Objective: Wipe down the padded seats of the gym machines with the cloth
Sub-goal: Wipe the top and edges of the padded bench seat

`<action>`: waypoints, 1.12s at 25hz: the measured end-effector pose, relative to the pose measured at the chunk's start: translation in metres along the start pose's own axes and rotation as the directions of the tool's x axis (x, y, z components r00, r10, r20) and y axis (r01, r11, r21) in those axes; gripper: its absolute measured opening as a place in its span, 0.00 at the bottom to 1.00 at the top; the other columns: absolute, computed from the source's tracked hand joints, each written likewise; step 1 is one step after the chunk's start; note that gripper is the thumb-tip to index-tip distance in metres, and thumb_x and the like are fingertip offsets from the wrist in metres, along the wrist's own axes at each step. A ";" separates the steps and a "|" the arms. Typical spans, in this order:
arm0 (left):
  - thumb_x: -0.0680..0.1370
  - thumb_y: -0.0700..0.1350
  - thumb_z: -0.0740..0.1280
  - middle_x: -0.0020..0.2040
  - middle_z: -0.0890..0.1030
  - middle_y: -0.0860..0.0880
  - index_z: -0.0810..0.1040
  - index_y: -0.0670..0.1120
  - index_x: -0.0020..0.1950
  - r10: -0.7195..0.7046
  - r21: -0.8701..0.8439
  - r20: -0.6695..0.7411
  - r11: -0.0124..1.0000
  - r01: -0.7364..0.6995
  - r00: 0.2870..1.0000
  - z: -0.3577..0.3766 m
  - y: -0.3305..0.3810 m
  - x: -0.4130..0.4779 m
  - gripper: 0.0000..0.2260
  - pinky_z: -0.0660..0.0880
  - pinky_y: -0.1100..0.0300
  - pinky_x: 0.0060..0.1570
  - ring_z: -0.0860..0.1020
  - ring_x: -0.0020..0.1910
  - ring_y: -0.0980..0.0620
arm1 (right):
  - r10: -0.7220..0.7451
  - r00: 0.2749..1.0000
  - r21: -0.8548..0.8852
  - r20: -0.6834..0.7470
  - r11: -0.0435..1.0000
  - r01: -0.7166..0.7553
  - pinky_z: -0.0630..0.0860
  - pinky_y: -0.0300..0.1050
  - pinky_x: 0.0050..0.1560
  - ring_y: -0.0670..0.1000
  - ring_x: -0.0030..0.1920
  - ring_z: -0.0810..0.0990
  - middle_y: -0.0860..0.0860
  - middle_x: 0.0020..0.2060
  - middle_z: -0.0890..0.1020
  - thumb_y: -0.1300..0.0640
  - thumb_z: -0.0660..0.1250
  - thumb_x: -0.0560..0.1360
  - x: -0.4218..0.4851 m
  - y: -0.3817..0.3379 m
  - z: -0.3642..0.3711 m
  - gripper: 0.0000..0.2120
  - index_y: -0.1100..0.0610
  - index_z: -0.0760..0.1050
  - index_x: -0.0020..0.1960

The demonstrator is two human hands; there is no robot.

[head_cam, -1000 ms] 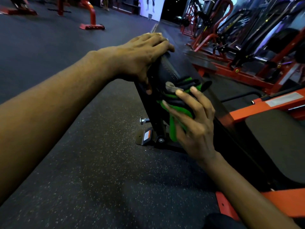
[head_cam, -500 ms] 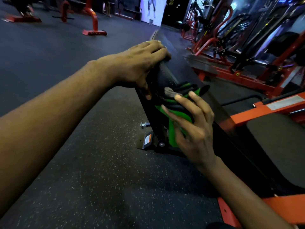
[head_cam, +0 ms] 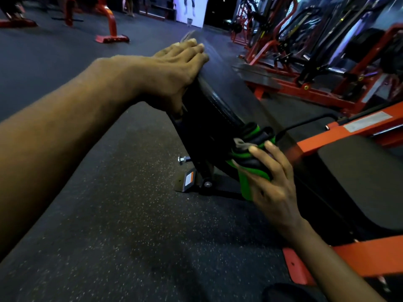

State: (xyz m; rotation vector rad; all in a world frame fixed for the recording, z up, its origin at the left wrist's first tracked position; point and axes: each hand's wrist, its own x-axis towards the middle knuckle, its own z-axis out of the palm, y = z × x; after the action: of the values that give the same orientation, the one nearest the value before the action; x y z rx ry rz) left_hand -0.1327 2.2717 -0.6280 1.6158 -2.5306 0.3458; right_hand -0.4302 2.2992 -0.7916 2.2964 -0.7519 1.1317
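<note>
Dark speckled floor (head_cam: 113, 214), red machines (head_cam: 290, 85) beyond. Left hand (head_cam: 174, 70) lies flat atop the padded seat (head_cam: 220, 101), grip released; right hand (head_cam: 274, 184) clenches the cloth (head_cam: 255, 166).

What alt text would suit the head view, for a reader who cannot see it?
A person's right hand holds a green and black cloth against the side of a tilted black pad, while the left hand rests on the pad's upper end. Speckled dark floor lies below, and red gym machines stand behind.
</note>
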 end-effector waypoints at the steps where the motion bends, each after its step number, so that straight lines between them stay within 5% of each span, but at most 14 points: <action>1: 0.69 0.54 0.78 0.81 0.38 0.43 0.36 0.42 0.80 0.005 0.007 0.032 1.000 -0.005 0.999 -0.002 0.011 0.003 0.58 0.36 0.58 0.74 0.37 0.80 0.48 | 0.024 1.000 0.005 0.007 1.000 -0.024 0.70 0.67 0.67 0.58 0.74 0.66 0.52 0.70 0.71 0.57 0.60 0.85 -0.017 0.010 -0.003 0.13 0.56 0.84 0.57; 5: 0.69 0.70 0.69 0.80 0.33 0.45 0.31 0.44 0.79 0.120 0.073 -0.022 0.990 -0.118 0.992 0.019 0.061 0.010 0.60 0.31 0.57 0.72 0.32 0.78 0.50 | 0.063 0.998 0.036 0.017 0.997 -0.064 0.68 0.67 0.69 0.58 0.76 0.64 0.53 0.71 0.69 0.61 0.65 0.82 -0.050 0.024 -0.007 0.11 0.55 0.81 0.61; 7: 0.69 0.79 0.56 0.82 0.39 0.44 0.36 0.43 0.81 0.133 0.110 -0.121 0.987 -0.120 0.984 0.031 0.067 0.006 0.57 0.31 0.57 0.73 0.37 0.80 0.49 | 0.092 0.995 0.080 -0.028 0.993 -0.090 0.69 0.69 0.67 0.60 0.74 0.65 0.55 0.69 0.70 0.63 0.64 0.82 -0.035 0.015 -0.005 0.14 0.53 0.79 0.64; 10: 0.70 0.80 0.46 0.81 0.53 0.42 0.48 0.42 0.82 0.157 0.145 -0.254 0.982 -0.123 0.954 0.038 0.065 0.002 0.53 0.40 0.54 0.76 0.48 0.81 0.47 | 0.129 0.988 0.156 -0.087 0.981 -0.114 0.68 0.65 0.69 0.60 0.73 0.67 0.55 0.69 0.71 0.61 0.62 0.82 0.003 0.000 -0.002 0.13 0.53 0.78 0.64; 15: 0.72 0.78 0.50 0.77 0.67 0.43 0.62 0.41 0.79 0.216 0.207 -0.299 0.966 -0.157 0.930 0.041 0.062 0.002 0.49 0.51 0.50 0.76 0.60 0.78 0.45 | 0.095 0.995 0.114 -0.004 0.989 -0.094 0.69 0.66 0.68 0.59 0.74 0.67 0.54 0.70 0.70 0.64 0.64 0.81 -0.037 0.023 -0.010 0.15 0.53 0.79 0.65; 20: 0.75 0.73 0.52 0.74 0.72 0.45 0.68 0.42 0.76 0.230 0.156 -0.350 0.970 -0.186 0.908 0.045 0.062 0.004 0.42 0.51 0.52 0.75 0.64 0.76 0.45 | 0.203 0.977 0.190 -0.064 0.964 -0.187 0.70 0.66 0.68 0.62 0.73 0.69 0.56 0.68 0.71 0.70 0.64 0.79 -0.046 0.026 -0.014 0.17 0.56 0.80 0.62; 24: 0.76 0.71 0.55 0.73 0.73 0.46 0.70 0.43 0.75 0.243 0.139 -0.390 0.969 -0.204 0.888 0.048 0.059 0.004 0.39 0.56 0.49 0.73 0.66 0.76 0.47 | 0.267 0.953 0.294 -0.144 0.931 -0.217 0.70 0.57 0.70 0.61 0.70 0.73 0.57 0.67 0.74 0.72 0.70 0.76 0.010 0.008 -0.011 0.17 0.58 0.81 0.62; 28: 0.77 0.69 0.57 0.72 0.74 0.48 0.72 0.44 0.74 0.270 0.132 -0.439 0.963 -0.236 0.857 0.052 0.057 0.003 0.36 0.59 0.50 0.71 0.67 0.75 0.49 | 0.207 0.971 0.210 -0.122 0.961 -0.179 0.70 0.59 0.70 0.62 0.71 0.71 0.59 0.67 0.74 0.67 0.72 0.76 -0.014 0.016 -0.006 0.16 0.57 0.80 0.62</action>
State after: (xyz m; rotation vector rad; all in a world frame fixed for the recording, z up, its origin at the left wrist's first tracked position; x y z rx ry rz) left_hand -0.1847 2.2785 -0.6853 1.0508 -2.3729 0.7553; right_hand -0.4510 2.2945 -0.7966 2.3072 -0.8573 1.5046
